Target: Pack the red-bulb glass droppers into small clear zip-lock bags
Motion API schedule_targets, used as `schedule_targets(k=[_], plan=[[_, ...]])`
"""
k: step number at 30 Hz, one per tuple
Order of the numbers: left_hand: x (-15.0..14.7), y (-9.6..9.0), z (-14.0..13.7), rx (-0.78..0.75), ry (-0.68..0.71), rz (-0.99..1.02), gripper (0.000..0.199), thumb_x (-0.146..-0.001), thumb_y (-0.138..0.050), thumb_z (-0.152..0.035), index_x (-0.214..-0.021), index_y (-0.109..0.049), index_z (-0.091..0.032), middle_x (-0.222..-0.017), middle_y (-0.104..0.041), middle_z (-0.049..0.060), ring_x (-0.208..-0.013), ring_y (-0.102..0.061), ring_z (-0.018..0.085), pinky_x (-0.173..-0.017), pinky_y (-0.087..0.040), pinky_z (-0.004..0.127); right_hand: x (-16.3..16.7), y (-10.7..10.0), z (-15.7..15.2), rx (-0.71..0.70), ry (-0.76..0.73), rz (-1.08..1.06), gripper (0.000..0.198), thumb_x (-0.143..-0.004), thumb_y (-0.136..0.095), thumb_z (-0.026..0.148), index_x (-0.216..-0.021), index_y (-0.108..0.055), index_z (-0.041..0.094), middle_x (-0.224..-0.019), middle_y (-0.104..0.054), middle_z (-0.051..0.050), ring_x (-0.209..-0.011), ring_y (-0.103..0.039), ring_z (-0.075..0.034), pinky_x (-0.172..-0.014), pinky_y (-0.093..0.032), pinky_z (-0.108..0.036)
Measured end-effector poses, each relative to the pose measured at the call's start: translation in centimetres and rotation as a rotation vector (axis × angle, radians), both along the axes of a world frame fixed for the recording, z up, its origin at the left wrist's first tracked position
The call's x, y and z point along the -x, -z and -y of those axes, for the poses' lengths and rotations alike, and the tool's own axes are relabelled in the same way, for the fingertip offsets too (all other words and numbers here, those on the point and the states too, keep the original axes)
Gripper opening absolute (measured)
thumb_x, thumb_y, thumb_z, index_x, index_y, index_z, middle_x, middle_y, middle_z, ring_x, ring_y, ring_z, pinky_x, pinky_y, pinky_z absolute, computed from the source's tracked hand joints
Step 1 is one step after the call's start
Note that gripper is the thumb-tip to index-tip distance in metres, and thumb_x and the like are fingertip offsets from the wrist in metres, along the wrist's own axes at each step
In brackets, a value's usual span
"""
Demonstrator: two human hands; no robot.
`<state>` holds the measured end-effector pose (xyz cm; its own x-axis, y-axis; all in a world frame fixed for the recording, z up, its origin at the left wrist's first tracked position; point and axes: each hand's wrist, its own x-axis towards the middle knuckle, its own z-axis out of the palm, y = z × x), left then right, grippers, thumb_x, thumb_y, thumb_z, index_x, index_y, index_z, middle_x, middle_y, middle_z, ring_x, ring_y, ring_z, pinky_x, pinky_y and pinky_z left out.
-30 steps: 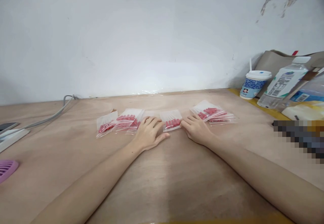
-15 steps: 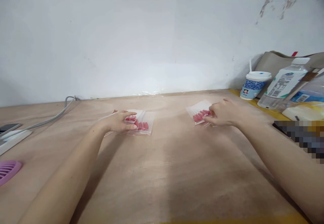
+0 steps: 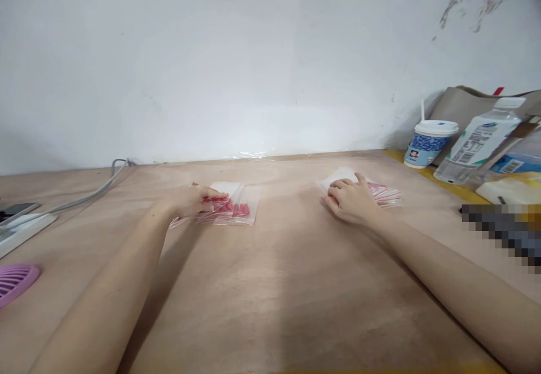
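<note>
My left hand (image 3: 190, 201) rests on a few overlapping clear plastic zip bags (image 3: 250, 200) on the left of the table, its fingers stretched and a little apart. Small red pieces (image 3: 240, 210) show inside these bags beyond my fingertips. Farther right, my right hand (image 3: 351, 198) lies palm down over a second group of clear bags (image 3: 382, 194), fingers spread and slightly bent. Red shows through the bags on that hand's right side, and a whitish bag part (image 3: 340, 176) sticks out behind the fingers. What lies under the right palm is hidden.
A lidded paper cup (image 3: 430, 143), a plastic bottle (image 3: 477, 143) and a grey bag (image 3: 454, 103) stand at the back right. Grey cables (image 3: 91, 195), a phone (image 3: 19, 212) and a pink slatted object (image 3: 17, 284) are at the left. A white wall (image 3: 253, 70) closes the back.
My right hand has turned from pinching a bag of red pieces to lying spread over the bags. My left hand's fingers have drawn slightly back leftward on its bags.
</note>
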<state>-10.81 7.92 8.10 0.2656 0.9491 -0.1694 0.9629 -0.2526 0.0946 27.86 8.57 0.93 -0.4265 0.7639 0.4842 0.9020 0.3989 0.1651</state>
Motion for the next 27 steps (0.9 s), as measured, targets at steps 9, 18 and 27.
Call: schedule_targets(k=[9, 18, 27], plan=[[0.4, 0.8, -0.8, -0.079, -0.012, 0.164, 0.044, -0.063, -0.056, -0.044, -0.104, -0.067, -0.03, -0.116, -0.06, 0.002, -0.103, -0.054, 0.027, -0.087, -0.039, 0.032, 3.7, 2.1, 1.9, -0.104, -0.285, -0.173, 0.024, -0.085, -0.046, 0.029, -0.072, -0.064, 0.018, -0.081, -0.065, -0.003, -0.082, -0.054, -0.017, -0.094, -0.022, -0.042], [-0.1, -0.2, -0.3, -0.072, -0.021, 0.379, 0.023, -0.061, -0.064, -0.043, -0.07, -0.073, -0.023, -0.081, -0.071, 0.003, -0.077, -0.063, 0.024, -0.068, -0.048, 0.029, 2.7, 2.7, 1.2, 0.021, -0.132, -0.229, 0.022, -0.084, -0.046, 0.029, -0.085, -0.066, 0.019, -0.094, -0.065, -0.006, -0.089, -0.055, -0.02, -0.082, -0.033, -0.035], [-9.5, 5.2, 0.5, -0.603, 0.049, 0.635, 0.02, -0.084, -0.047, -0.03, -0.08, -0.06, -0.016, -0.091, -0.066, 0.006, -0.082, -0.06, 0.019, -0.073, -0.047, 0.031, 2.9, 2.6, 1.3, 0.052, -0.067, -0.209, 0.025, -0.085, -0.044, 0.031, -0.088, -0.066, 0.018, -0.091, -0.066, -0.008, -0.088, -0.057, -0.021, -0.083, -0.033, -0.035]])
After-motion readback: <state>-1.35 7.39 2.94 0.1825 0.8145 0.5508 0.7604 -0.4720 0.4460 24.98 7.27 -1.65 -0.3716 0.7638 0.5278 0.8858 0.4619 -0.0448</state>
